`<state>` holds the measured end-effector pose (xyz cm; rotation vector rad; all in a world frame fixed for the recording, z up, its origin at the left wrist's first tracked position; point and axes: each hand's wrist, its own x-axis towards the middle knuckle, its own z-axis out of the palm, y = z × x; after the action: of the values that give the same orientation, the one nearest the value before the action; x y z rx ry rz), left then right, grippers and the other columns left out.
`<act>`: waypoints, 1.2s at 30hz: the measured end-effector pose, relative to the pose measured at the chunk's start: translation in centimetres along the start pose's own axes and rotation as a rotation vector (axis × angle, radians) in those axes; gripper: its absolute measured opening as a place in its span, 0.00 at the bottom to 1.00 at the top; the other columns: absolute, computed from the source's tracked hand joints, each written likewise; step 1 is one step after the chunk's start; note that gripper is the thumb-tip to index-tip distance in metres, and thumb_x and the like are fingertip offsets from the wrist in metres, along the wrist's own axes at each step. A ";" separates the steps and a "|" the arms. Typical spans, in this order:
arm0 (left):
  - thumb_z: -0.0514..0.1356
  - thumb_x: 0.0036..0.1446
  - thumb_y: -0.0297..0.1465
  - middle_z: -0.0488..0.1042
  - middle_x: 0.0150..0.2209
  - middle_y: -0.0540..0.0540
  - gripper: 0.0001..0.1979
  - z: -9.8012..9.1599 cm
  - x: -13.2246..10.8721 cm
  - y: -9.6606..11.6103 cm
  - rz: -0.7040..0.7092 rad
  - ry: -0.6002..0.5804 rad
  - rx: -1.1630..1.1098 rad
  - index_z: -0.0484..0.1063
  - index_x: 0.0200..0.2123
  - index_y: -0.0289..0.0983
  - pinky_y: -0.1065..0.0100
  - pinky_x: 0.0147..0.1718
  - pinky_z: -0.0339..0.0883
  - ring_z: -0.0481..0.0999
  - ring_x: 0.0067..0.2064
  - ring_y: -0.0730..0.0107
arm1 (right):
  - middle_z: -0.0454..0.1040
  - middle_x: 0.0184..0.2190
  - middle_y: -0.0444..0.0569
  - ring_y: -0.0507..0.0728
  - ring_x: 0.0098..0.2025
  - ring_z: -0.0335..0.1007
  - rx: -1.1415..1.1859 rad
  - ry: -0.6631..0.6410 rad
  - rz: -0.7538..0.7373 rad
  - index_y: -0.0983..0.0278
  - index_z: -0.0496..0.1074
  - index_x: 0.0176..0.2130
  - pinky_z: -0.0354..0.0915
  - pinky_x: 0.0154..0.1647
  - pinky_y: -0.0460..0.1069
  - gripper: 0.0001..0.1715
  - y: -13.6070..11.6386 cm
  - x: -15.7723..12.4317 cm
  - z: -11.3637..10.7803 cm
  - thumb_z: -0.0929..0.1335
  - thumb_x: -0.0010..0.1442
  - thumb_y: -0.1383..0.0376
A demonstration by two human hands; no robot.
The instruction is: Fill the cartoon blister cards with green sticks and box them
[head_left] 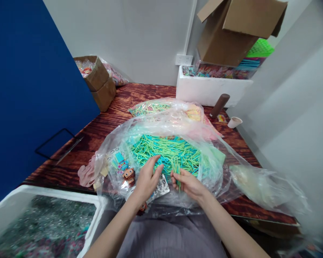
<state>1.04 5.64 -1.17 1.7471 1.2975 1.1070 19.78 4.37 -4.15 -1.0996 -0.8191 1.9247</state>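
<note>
A big clear plastic bag (118,134) lies open on the table in front of me. Inside it is a pile of thin green and blue sticks (167,147). My right hand (190,183) is closed around a small bundle of green sticks (176,166) at the near side of the pile. At the pile's left edge, my left hand (148,177) has thumb and forefinger apart, and I see nothing gripped in it. A grey-and-white printed card (163,186) lies between my hands, partly covered. Left of them are a brown cartoon figure (129,175) and a card with blue-green sticks (120,161).
A white foam box (98,202) of small wrapped items stands at lower left. Behind the pile lies another filled bag (156,107). At the back right are a foam box (212,87), a carton (226,39), a brown cylinder (220,105) and a paper cup (234,122).
</note>
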 end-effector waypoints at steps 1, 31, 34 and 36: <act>0.56 0.62 0.36 0.71 0.56 0.40 0.20 -0.6 -1.4 -0.5 0.045 -0.008 0.146 0.67 0.57 0.42 0.53 0.57 0.60 0.68 0.58 0.53 | 0.70 0.27 0.43 0.52 0.27 0.67 -0.043 0.062 -0.066 0.62 0.70 0.36 0.61 0.29 0.47 0.19 0.5 -0.3 0.0 0.74 0.52 0.53; 0.55 0.62 0.29 0.57 0.67 0.41 0.24 -1.4 -4.9 -4.6 0.446 -0.436 0.667 0.63 0.61 0.43 0.45 0.62 0.54 0.54 0.68 0.51 | 0.73 0.34 0.46 0.59 0.40 0.69 -0.484 0.548 -0.463 0.60 0.67 0.36 0.63 0.44 0.50 0.10 5.9 -1.9 0.7 0.65 0.62 0.56; 0.57 0.61 0.33 0.57 0.67 0.40 0.25 -1.7 -5.3 -3.7 0.419 -0.425 0.661 0.62 0.61 0.42 0.42 0.64 0.47 0.53 0.68 0.49 | 0.74 0.35 0.46 0.58 0.41 0.69 -0.468 0.557 -0.467 0.60 0.68 0.37 0.62 0.45 0.50 0.10 5.7 -2.1 0.8 0.64 0.63 0.56; 0.56 0.62 0.33 0.59 0.66 0.40 0.24 -1.4 -5.5 -3.0 0.393 -0.371 0.611 0.63 0.61 0.41 0.42 0.64 0.45 0.53 0.68 0.50 | 0.74 0.34 0.46 0.58 0.40 0.70 -0.462 0.548 -0.463 0.60 0.68 0.37 0.63 0.45 0.50 0.11 5.6 -2.2 1.0 0.63 0.64 0.56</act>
<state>-2.10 1.20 -4.51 2.5985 1.1501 0.5446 18.02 -0.50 -7.42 -1.4614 -1.1027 1.0004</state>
